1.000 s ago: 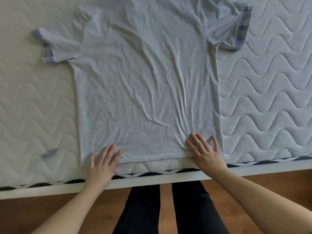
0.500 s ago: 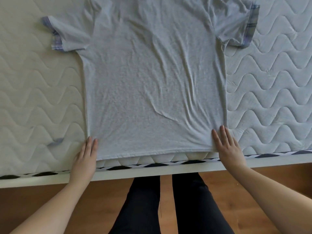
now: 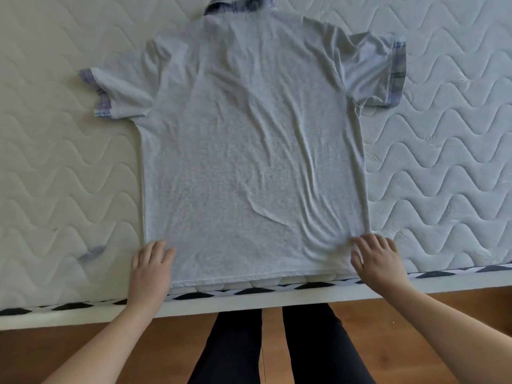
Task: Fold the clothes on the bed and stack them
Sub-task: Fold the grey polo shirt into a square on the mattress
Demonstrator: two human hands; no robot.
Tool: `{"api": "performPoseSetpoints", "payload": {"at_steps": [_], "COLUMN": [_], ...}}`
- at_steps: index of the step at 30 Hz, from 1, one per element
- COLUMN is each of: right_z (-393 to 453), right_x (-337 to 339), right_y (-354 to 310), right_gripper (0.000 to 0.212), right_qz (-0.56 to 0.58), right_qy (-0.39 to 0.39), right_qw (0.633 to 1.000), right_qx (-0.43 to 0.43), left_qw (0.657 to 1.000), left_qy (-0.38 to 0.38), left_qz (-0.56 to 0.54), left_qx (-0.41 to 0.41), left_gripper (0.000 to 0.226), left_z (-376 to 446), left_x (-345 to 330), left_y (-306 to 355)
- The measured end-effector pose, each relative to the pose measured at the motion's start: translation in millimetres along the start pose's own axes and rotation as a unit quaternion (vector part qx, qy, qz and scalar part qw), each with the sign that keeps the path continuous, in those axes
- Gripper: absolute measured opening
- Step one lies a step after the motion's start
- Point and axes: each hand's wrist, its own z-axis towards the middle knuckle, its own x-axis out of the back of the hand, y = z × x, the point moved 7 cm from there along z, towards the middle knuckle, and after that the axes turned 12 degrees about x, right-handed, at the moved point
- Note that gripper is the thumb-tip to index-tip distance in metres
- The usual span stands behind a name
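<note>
Nearest the camera, two legs in dark trousers (image 3: 279, 347) stand on a wooden floor (image 3: 432, 309), just in front of the near edge of the bed. That edge shows a white frame (image 3: 277, 299) with a black-and-white patterned trim above it.

On the mattress (image 3: 63, 167), right at its near edge, both hands lie flat on the bottom corners of a pale grey shirt (image 3: 249, 167). The left hand (image 3: 151, 268) rests on the shirt's lower left corner with its fingers straight and together, holding nothing, half on the cloth and half on the mattress. The right hand (image 3: 375, 257) presses on the lower right corner with its fingers spread; the cloth bunches into small wrinkles beside them, and the fingers look flat rather than pinching, though the fingertips are a little blurred.

The shirt's hem runs along the near edge of the mattress between the two hands. The body of the shirt lies spread out, back side up, reaching toward the far edge, with long creases running through its middle. A small bluish mark (image 3: 91, 252) shows on the mattress to the left of the left hand.

Farther off, the two short sleeves stick out to either side, each ending in a plaid cuff. At the far end the plaid collar (image 3: 239, 8) sits at the top edge of view.
</note>
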Motion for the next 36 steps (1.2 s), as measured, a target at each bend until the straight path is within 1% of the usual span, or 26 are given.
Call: {"api": "performPoseSetpoints", "payload": {"at_steps": [1,2,4,8,10,13,14,16,18,19,21,22,24,25,26,27,28,29,30,31,32,33,34,35,36], "right_z": [12.3,25.4,55.1,123.0,154.0,192.3,202.2,220.2,234.6,240.7,253.3,260.8,273.6,278.1,281.4,284.6,288.4,292.0,296.1,300.8,305.4,310.1,315.1,319.9,323.5], "right_x": [4.6,7.0,11.3,32.5,45.5,62.3,65.6,71.1,74.3,74.1,70.6,69.2,68.5,68.9,71.3,74.9,79.9,87.0,97.0,109.2,123.5,137.4,149.3,158.3,164.4], "right_y": [6.3,14.3,31.1,66.0,86.5,119.4,129.2,145.9,162.1,171.0,186.3,191.2,195.0,194.4,190.9,186.8,183.8,182.0,178.9,173.9,165.1,152.3,135.8,116.1,94.7], "right_gripper": [0.034,0.029,0.028,0.037,0.042,0.051,0.054,0.058,0.059,0.059,0.059,0.058,0.049,0.039,0.025,0.012,0.005,0.002,0.003,0.008,0.012,0.016,0.022,0.029,0.033], "right_qz": [0.014,0.037,0.102,0.239,0.294,0.345,0.377,0.461,0.518,0.546,0.62,0.646,0.677,0.69,0.703,0.709,0.707,0.698,0.686,0.67,0.648,0.618,0.587,0.556,0.525], "right_qy": [0.009,0.011,0.016,0.079,0.114,0.129,0.133,0.154,0.177,0.191,0.21,0.206,0.19,0.192,0.197,0.206,0.222,0.245,0.275,0.304,0.327,0.341,0.344,0.336,0.324], "right_qw": [0.999,0.996,0.982,0.942,0.917,0.887,0.868,0.81,0.755,0.721,0.636,0.61,0.577,0.55,0.518,0.496,0.49,0.5,0.519,0.549,0.588,0.636,0.684,0.731,0.771], "right_qx": [-0.04,-0.086,-0.16,-0.22,-0.243,-0.279,-0.295,-0.328,-0.361,-0.381,-0.409,-0.41,-0.417,-0.431,-0.446,-0.457,-0.458,-0.449,-0.429,-0.397,-0.357,-0.312,-0.262,-0.21,-0.16], "left_qw": [1.0,0.999,0.997,0.991,0.988,0.984,0.983,0.98,0.977,0.976,0.976,0.975,0.971,0.968,0.967,0.966,0.965,0.965,0.964,0.965,0.967,0.968,0.963,0.939,0.886], "left_qy": [0.014,0.019,0.013,0.034,0.005,-0.058,-0.067,-0.077,-0.09,-0.095,-0.108,-0.121,-0.154,-0.168,-0.179,-0.184,-0.186,-0.187,-0.19,-0.193,-0.19,-0.183,-0.186,-0.201,-0.23], "left_qz": [-0.011,-0.02,-0.04,-0.057,-0.065,-0.018,-0.004,0.012,0.027,0.035,0.053,0.06,0.064,0.062,0.06,0.062,0.066,0.069,0.067,0.049,0.015,-0.041,-0.134,-0.265,-0.402], "left_qx": [-0.016,-0.029,-0.057,-0.12,-0.138,-0.167,-0.171,-0.181,-0.192,-0.192,-0.181,-0.175,-0.173,-0.174,-0.174,-0.172,-0.172,-0.173,-0.172,-0.172,-0.171,-0.166,-0.143,-0.085,-0.003], "left_gripper": [0.042,0.037,0.046,0.05,0.05,0.064,0.069,0.081,0.098,0.11,0.13,0.136,0.142,0.143,0.144,0.145,0.144,0.141,0.134,0.121,0.101,0.075,0.051,0.035,0.031], "left_z": [13.0,28.4,62.9,139.8,179.6,233.6,249.5,275.5,292.7,300.5,314.9,321.6,331.9,334.7,336.2,336.5,336.0,335.0,335.9,339.8,346.9,356.1,368.7,382.8,396.3], "left_x": [7.1,14.5,30.4,63.0,71.5,72.2,73.4,75.9,74.6,72.6,67.8,64.6,58.4,56.2,55.3,56.3,58.2,60.1,63.2,68.9,77.4,88.4,100.5,113.0,121.6], "left_y": [15.4,33.0,73.6,162.2,206.1,265.6,281.4,308.3,329.2,336.3,343.6,344.8,345.6,345.6,346.3,347.0,347.7,348.3,348.6,349.8,351.0,352.7,352.9,348.9,341.9]}}
